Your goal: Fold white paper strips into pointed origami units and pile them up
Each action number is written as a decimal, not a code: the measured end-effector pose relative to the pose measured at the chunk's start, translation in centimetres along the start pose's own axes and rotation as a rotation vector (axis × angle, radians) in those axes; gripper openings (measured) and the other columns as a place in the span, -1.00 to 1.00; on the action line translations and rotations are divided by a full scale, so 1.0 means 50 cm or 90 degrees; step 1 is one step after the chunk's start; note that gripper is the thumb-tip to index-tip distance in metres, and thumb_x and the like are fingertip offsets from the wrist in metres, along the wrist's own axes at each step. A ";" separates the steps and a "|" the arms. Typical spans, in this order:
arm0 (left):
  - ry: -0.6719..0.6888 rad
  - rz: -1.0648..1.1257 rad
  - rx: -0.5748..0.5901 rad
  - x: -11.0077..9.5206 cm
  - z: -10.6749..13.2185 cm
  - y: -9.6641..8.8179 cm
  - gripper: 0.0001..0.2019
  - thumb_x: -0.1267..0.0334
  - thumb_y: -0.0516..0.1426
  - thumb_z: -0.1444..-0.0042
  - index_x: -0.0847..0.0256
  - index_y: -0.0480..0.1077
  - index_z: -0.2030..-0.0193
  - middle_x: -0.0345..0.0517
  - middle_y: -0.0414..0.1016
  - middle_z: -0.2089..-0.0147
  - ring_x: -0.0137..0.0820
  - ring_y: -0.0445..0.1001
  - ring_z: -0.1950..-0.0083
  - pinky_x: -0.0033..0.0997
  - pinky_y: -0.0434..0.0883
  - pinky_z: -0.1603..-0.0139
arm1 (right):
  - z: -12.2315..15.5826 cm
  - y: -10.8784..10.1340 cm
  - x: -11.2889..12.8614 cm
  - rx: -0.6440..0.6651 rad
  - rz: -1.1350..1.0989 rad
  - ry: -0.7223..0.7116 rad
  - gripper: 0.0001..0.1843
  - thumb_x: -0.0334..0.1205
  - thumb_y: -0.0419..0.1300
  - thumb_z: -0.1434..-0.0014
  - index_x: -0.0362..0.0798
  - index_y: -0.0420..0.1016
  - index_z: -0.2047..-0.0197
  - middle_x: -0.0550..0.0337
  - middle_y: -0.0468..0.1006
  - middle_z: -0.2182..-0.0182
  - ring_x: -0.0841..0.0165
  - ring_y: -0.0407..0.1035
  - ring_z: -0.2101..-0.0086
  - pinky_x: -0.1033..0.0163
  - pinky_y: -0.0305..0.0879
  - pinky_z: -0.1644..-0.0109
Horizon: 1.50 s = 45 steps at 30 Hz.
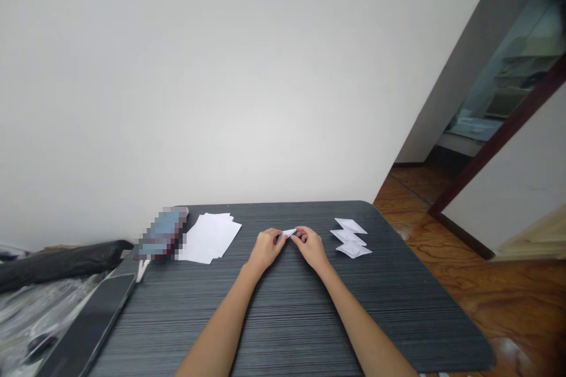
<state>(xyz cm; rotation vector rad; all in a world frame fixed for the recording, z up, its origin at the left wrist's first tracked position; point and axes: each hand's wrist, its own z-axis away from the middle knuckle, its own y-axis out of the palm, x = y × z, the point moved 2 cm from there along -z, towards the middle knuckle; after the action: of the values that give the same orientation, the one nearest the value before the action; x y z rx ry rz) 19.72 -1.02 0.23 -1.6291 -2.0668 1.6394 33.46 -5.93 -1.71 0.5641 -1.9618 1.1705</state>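
Dark grey, finely streaked, the tabletop (300, 312) fills the bottom middle of the frame, and my bare forearms reach up across it. At the lower left lies a flat black-faced slab (91, 327), with crumpled clear plastic (66, 309) beside it and a long black bundle (62, 264) just above. Below the centre of the frame, my left hand (266, 247) and my right hand (311, 245) meet over a small folded white paper (289, 232); each pinches one end narrowly between thumb and fingers. Right of my hands, three folded paper pieces (349, 236) sit in an overlapping column. To their left, white sheets (210, 240) lie loosely fanned, next to a pixelated blue and dark-red item (163, 232) I cannot make out. Beyond, a plain white wall (265, 88) rises; at the upper right, dim shelves (526, 68) show past an opening.
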 end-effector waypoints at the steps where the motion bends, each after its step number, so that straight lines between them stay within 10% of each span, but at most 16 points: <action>1: 0.009 -0.007 0.005 -0.001 0.000 0.001 -0.75 0.22 -0.05 -0.08 0.28 0.42 0.33 -0.10 0.39 0.47 -0.47 0.32 0.46 -0.50 0.24 0.40 | -0.001 0.002 0.004 0.010 -0.023 0.007 -0.70 -0.15 0.10 0.07 -0.13 0.42 0.26 0.15 0.47 0.47 0.41 0.30 0.54 0.31 0.22 0.38; 15: 0.018 -0.050 0.011 -0.007 0.008 0.022 -0.78 0.34 -0.11 -0.11 0.26 0.31 0.19 -0.06 0.44 0.35 -0.41 0.40 0.35 -0.47 0.31 0.31 | 0.014 0.012 0.063 0.017 0.130 -0.016 -0.70 -0.21 -0.04 -0.05 -0.09 0.43 0.56 0.15 0.46 0.61 0.40 0.31 0.57 0.39 0.05 0.51; 33: -0.141 0.576 0.018 0.002 -0.011 -0.008 -0.81 0.29 0.07 0.05 0.33 0.29 0.27 -0.20 0.37 0.54 -0.52 0.36 0.58 -0.52 0.32 0.51 | -0.004 -0.011 0.047 0.148 -0.442 0.023 -0.67 -0.15 0.10 0.04 -0.16 0.38 0.20 0.21 0.45 0.66 0.41 0.34 0.65 0.36 0.12 0.61; 45: -0.202 0.580 -0.023 0.005 -0.011 -0.006 -0.71 0.12 0.07 0.03 0.33 0.27 0.26 -0.25 0.35 0.59 -0.56 0.29 0.68 -0.60 0.19 0.67 | 0.005 -0.022 0.061 0.208 -0.408 -0.016 -0.82 -0.22 0.11 0.05 -0.16 0.42 0.41 0.23 0.44 0.66 0.44 0.33 0.58 0.30 0.23 0.42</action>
<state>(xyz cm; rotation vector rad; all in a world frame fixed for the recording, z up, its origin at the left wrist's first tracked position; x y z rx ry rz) 19.74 -0.44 0.55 -2.7210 -1.4970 2.1927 32.27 -6.61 1.24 1.2702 -1.4347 1.0578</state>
